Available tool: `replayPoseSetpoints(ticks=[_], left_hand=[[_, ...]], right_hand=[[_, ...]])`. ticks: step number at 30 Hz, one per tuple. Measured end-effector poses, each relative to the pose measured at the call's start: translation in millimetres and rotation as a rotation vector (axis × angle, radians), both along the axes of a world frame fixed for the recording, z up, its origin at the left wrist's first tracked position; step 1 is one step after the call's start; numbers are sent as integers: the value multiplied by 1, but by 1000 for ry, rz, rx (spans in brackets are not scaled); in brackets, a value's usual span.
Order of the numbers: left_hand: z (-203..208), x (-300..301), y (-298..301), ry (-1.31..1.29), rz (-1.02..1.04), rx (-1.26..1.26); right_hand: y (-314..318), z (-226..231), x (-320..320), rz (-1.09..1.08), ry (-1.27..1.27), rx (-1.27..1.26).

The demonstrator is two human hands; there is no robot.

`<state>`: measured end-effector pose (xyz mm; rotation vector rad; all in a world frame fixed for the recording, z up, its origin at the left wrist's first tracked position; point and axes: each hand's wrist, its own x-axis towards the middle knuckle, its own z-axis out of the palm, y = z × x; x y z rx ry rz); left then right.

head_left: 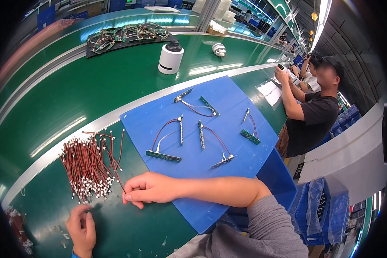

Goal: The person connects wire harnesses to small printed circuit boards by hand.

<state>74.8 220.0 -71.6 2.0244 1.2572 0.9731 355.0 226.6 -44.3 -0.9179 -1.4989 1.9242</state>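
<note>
We have our right hand [148,189] just past the left edge of the blue sheet [189,185], thumb and fingertips pinching the end of a thin red-and-black cable [119,177]. That cable slants up from our fingers toward the far edge of the green surface [133,230], beside the main pile. Our left hand [82,228] is nearer the surface's near edge, below the pile; its fingers are loosely curled, thumb apart, and we see nothing gripped in it.

The pile of cables [86,167], red and dark with white plugs, lies close to the surface's far edge, left of the sheet's left corner. Another bunch of cables [18,230] sits toward the surface's left end, blurred there. On the sheet we count four pairs of circuit boards [163,155], each pair joined by wires.

Beyond the pale rail [112,117], on the green belt [94,90], we see a white cylinder with a black top [171,60], a small white device [219,50] and a black tray [89,52] heaped with wired boards [129,34]. To our right, past the sheet, a co-worker in black [316,114] holds up a white object.
</note>
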Motion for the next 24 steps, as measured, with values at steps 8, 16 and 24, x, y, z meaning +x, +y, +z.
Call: replayPoseSetpoints(ticks=[8, 16, 24], left_hand=[[3, 1, 0, 11, -10, 12], [3, 1, 0, 20, -5, 11], [3, 2, -1, 21, 1, 11]], right_hand=[[-1, 3, 2, 8, -5, 0], [-1, 0, 2, 14, 3, 10], [-1, 0, 2, 13, -4, 12]])
